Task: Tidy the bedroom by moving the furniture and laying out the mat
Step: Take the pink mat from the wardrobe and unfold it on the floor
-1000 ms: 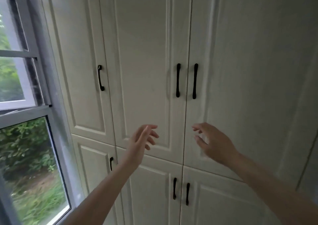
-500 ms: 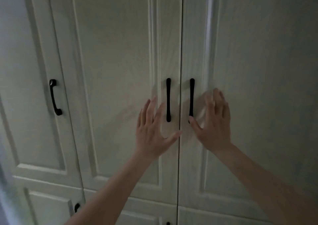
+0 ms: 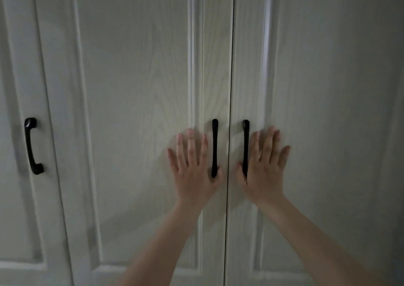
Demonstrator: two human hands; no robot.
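Pressing flat on two white wardrobe doors, I've got my left hand point(image 3: 193, 172) and right hand point(image 3: 265, 169) spread, fingers straight, gripping nothing. Three black handles counted: one point(image 3: 215, 148) by each thumb, second point(image 3: 245, 148) right, third point(image 3: 32, 145) far left.

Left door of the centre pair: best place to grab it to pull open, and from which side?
Take the black bar handle on the left door, probably mid-bar. It stands upright beside the centre seam, so curl fingers behind it from the panel side, where the left hand lies flat with its thumb at the bar's lower end. The right hand mirrors this on the right handle.
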